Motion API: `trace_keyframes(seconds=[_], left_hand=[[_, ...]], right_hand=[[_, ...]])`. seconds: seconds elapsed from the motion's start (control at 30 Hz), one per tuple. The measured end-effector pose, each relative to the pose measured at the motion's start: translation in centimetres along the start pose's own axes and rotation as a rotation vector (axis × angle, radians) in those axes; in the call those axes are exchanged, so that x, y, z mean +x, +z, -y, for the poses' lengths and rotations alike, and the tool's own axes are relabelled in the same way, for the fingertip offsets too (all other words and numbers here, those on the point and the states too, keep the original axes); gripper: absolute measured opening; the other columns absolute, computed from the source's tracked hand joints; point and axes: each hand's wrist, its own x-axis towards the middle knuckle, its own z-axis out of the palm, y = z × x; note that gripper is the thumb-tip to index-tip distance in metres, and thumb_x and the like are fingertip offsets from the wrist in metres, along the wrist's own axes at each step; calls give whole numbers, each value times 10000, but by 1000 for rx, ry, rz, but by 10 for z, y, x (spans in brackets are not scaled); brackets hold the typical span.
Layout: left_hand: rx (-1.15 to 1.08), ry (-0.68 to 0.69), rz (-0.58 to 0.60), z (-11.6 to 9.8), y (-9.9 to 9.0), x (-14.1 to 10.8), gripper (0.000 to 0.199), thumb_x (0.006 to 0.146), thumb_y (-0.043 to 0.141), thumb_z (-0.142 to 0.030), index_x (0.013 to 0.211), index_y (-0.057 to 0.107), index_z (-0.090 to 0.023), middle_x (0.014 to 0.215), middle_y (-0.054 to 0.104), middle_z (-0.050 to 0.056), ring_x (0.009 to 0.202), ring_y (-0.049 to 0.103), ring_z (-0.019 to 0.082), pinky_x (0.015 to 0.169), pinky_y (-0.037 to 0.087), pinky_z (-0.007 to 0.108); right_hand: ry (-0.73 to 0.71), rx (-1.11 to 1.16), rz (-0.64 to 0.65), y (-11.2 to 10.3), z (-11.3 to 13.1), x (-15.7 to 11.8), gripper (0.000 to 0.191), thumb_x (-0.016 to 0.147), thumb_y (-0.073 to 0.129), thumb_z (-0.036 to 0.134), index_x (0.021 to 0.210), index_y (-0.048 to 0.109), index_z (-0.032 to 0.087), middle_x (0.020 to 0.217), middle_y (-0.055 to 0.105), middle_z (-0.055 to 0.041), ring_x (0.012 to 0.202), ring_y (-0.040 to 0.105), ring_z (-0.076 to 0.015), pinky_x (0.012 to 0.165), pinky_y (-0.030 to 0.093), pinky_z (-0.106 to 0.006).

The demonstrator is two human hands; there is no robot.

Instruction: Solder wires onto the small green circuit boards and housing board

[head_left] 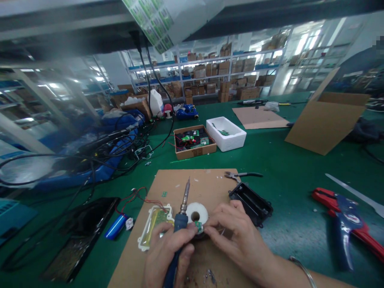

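Note:
A soldering iron [181, 221] with a blue handle points up and away, held in my left hand [171, 252]. The thumb and a finger of that hand also touch the left edge of a small green circuit board [198, 226]. At the board's right side, my right hand [237, 232] is closed in a pinch, with a thin wire or strip near its fingertips. Just behind the board lies a white ring-shaped roll [200, 212]. Left of my left hand, a white-edged clear case [150, 227] with a yellow-wrapped part rests on the cardboard sheet [168, 180].
Cutting pliers [243, 175] and a black open case [252, 204] lie right of centre. Red-and-blue pliers [345, 220] are at far right. A blue battery [116, 227] sits left. A parts box [195, 152] and white foam tray [229, 142] stand behind.

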Motion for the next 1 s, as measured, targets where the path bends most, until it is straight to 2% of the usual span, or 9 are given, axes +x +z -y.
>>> trace_keyframes(seconds=[0.23, 0.53, 0.73, 0.87, 1.0], left_hand=[[-11, 14, 26, 0, -3, 2, 160, 936, 477, -266, 996, 619, -222, 916, 756, -6, 828, 685, 133, 840, 392, 286], [-9, 25, 1, -1, -4, 6, 140, 921, 502, -279, 942, 632, -232, 875, 760, -20, 791, 696, 131, 814, 415, 273], [11, 30, 50, 0, -6, 6, 152, 921, 501, -267, 1000, 627, -238, 934, 754, -12, 836, 692, 135, 823, 414, 278], [14, 36, 40, 1, -8, 5, 145, 912, 511, -258, 991, 632, -244, 923, 755, -14, 817, 691, 143, 806, 421, 284], [-11, 30, 48, 2, -3, 0, 141, 919, 505, -229, 1008, 614, -221, 929, 747, 14, 841, 684, 157, 852, 396, 312]], right_hand=[[2, -34, -46, 6, -1, 3, 132, 770, 592, 108, 682, 568, 203, 658, 586, 55, 638, 538, -112, 698, 282, -312], [139, -65, 35, 4, 6, 9, 139, 689, 572, 62, 664, 544, 196, 654, 559, 37, 648, 504, -128, 645, 327, -276], [143, -74, 44, 5, 5, 8, 121, 701, 561, 90, 654, 539, 199, 626, 557, 37, 627, 506, -132, 646, 328, -284], [122, -79, 41, 5, 5, 9, 116, 686, 562, 89, 653, 541, 197, 625, 566, 40, 626, 516, -132, 652, 326, -286], [124, -94, 26, 5, 5, 9, 112, 687, 559, 94, 645, 538, 196, 611, 562, 42, 613, 513, -128, 651, 321, -287]])
